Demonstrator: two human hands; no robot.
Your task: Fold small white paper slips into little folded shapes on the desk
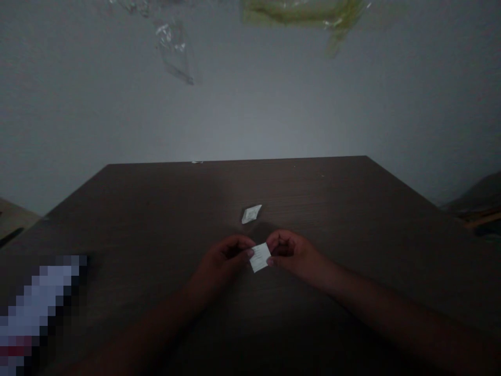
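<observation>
A small square of white paper (260, 258) with faint lines or print is held up between my two hands, over the dark wooden table. My left hand (230, 255) pinches its left edge between thumb and fingers. On the opposite side, my right hand (291, 253) grips the right edge the same way, its other fingers curled behind. Just beyond the hands lies a folded piece of white paper (251, 214), pointed at its ends, touching neither hand.
The brown table (164, 209) reaches back to a grey wall (274, 104). A blurred-out, pale flat object (39, 297) lies at the left. Clear tape or plastic (174, 52) and a yellowish strip (297, 14) stick to the wall. Dim objects (481, 214) stand past the right edge.
</observation>
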